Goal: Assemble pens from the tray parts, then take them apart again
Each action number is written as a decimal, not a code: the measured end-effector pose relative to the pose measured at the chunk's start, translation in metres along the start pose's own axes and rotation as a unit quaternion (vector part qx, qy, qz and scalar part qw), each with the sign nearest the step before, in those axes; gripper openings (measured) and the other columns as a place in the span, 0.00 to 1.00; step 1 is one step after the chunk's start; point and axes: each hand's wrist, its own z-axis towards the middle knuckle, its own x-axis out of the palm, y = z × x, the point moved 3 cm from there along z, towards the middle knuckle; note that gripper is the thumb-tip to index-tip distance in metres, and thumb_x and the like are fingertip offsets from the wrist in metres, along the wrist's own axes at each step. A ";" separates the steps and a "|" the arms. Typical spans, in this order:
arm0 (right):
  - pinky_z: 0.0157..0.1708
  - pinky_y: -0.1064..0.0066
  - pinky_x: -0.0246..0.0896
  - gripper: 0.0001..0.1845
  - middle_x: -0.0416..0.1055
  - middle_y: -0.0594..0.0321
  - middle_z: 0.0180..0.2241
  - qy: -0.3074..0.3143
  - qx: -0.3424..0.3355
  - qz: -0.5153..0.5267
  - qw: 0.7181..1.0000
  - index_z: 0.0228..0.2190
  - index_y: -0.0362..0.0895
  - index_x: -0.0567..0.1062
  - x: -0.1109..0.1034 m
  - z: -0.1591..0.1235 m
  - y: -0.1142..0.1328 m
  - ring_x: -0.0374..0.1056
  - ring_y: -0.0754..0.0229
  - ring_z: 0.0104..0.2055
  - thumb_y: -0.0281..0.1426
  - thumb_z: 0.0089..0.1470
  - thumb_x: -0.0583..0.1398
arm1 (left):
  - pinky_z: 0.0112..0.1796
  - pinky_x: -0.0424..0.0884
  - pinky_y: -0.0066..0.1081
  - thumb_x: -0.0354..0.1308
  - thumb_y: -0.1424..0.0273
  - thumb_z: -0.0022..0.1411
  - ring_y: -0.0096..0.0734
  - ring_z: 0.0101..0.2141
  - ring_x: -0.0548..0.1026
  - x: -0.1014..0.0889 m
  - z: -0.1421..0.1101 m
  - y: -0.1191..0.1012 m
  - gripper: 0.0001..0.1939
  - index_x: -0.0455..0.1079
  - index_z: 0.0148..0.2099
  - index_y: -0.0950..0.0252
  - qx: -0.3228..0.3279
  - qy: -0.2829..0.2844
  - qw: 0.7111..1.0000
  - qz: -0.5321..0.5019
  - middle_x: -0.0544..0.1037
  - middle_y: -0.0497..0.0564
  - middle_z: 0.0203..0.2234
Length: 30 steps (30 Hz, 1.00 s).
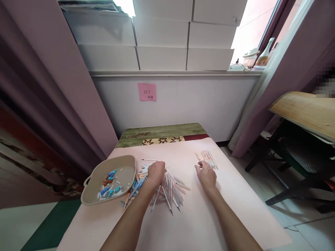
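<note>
My left hand (156, 173), its fingers curled downward, reaches into a fanned pile of thin white sticks and clear tubes (171, 190) with dark tips. What its fingertips grip is hidden behind the hand. On the right, my right hand (206, 175) has its thumb and index finger closed around the lower end of a slim pen (198, 156). Just right of that pen lies a row of several similar pens (209, 158), side by side. Orange and blue pen barrels (136, 186) are heaped left of my left forearm. Several thin sticks (146, 166) lie beyond them.
A beige basket (129, 164) with small blue, brown and white parts stands on the table's left. The pale pink sheet (193, 223) covers most of the table. A wall with a pink note (147, 92) is behind; a wooden desk (309, 111) stands at right.
</note>
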 end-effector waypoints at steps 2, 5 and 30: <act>0.38 0.67 0.60 0.16 0.74 0.53 0.43 0.003 0.022 -0.051 0.998 0.45 0.43 0.72 -0.007 0.017 -0.008 0.72 0.53 0.42 0.38 0.59 0.55 | 0.40 0.66 0.34 0.61 0.70 0.52 0.44 0.42 0.77 0.003 0.005 0.000 0.07 0.78 0.35 0.63 -0.009 0.011 1.000 0.008 0.81 0.62 0.36; 0.38 0.64 0.61 0.14 0.74 0.48 0.41 0.036 0.023 -0.074 0.996 0.41 0.40 0.73 -0.008 0.034 -0.011 0.73 0.48 0.41 0.35 0.55 0.60 | 0.36 0.68 0.35 0.60 0.69 0.53 0.47 0.39 0.78 0.007 0.009 0.001 0.09 0.78 0.36 0.66 -0.048 0.029 0.998 0.009 0.81 0.64 0.35; 0.22 0.78 0.54 0.19 0.71 0.66 0.23 0.360 0.014 0.608 0.707 0.28 0.43 0.68 -0.003 -0.055 0.104 0.62 0.69 0.21 0.46 0.47 0.63 | 0.19 0.56 0.22 0.68 0.60 0.47 0.20 0.21 0.68 0.026 -0.047 0.005 0.25 0.72 0.47 0.66 -0.068 0.047 0.677 -0.732 0.79 0.55 0.35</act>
